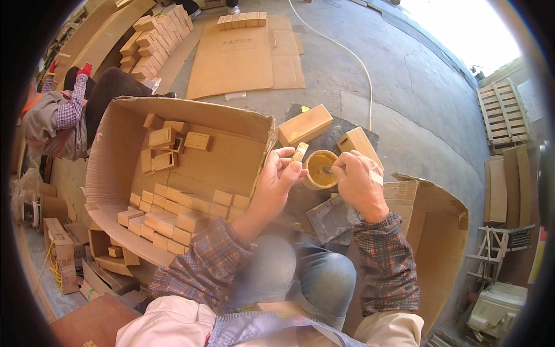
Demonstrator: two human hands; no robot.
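Observation:
My left hand [273,182] pinches a small pale wooden piece [299,152] between thumb and fingers, just left of a round pot [313,184] of yellow-brown paste. Over the pot's right side, my right hand [358,180] is closed on a small tool [328,170]. Its grey tip reaches into the pot, while its handle is hidden by my fingers, so the exact kind does not show. Behind the pot lies a wooden block [305,125], and a second wooden block [359,143] with a dark slot sits behind my right hand.
To my left stands an open cardboard box [196,107] holding several small wooden blocks [167,222]. Another open carton [442,231] is at right. A dark flat plate [329,218] lies before my knees. Beyond are flattened cardboard [237,66], stacked blocks [151,46] and a seated person [60,118].

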